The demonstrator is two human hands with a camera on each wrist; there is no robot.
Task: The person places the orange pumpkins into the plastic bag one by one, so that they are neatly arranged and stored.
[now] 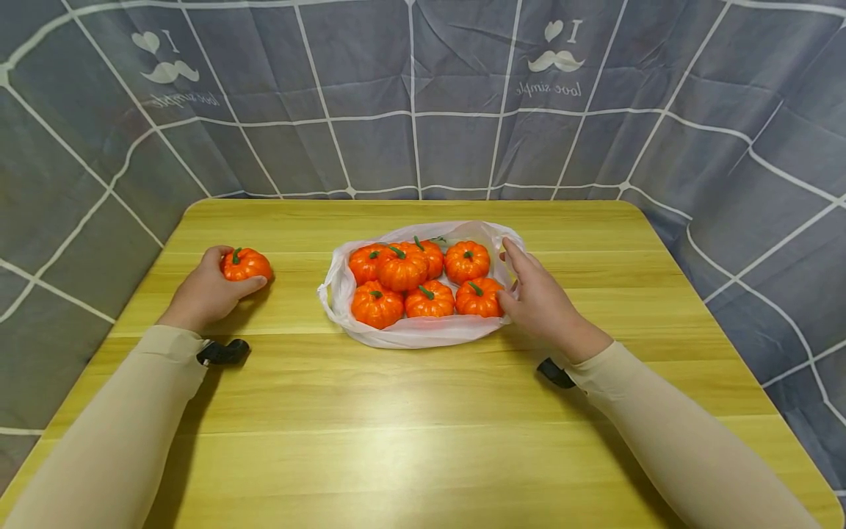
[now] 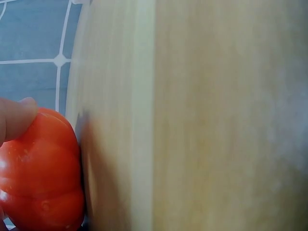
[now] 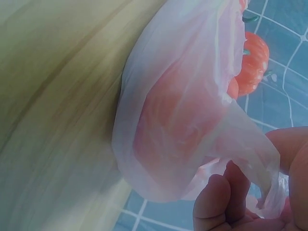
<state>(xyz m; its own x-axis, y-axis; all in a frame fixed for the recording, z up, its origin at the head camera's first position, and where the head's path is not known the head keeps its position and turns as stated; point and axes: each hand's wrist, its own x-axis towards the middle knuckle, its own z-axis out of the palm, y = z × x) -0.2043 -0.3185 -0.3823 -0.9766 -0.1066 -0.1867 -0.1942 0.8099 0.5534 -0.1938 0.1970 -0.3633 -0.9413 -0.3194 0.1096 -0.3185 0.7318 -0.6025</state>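
On the left side of the table, my left hand holds a small orange pumpkin with a green stem, thumb on its near side and fingers behind. The left wrist view shows this pumpkin low over or on the tabletop, a fingertip on its upper part. A white plastic bag lies open at the table's middle with several similar pumpkins inside, one on top of the others. My right hand grips the bag's right edge; in the right wrist view the thin plastic runs between thumb and curled fingers.
The wooden table has rounded far corners. A grey curtain with white grid lines hangs behind it and along both sides. The bag's knotted left end faces the left hand, with bare wood between.
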